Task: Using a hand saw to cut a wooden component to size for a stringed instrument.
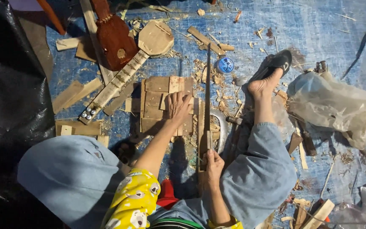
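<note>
My left hand (178,107) presses flat on a stack of small wooden boards (156,98) lying on the blue tarp (318,34). My right hand (213,164) grips the handle of a hand saw (207,89), whose long thin blade runs straight away from me along the right edge of the boards. A narrow wooden strip (201,121) lies beside the blade. My knees in light blue trousers frame the work, and my right foot (262,87) in a black sandal rests to the right of the saw.
An unfinished pale wooden string instrument (126,72) and a dark brown finished one (114,36) lie at the back left. A small blue round tin (225,65), wood scraps and shavings surround the boards. A crumpled clear plastic bag (339,106) sits right; black sheeting (9,85) lies left.
</note>
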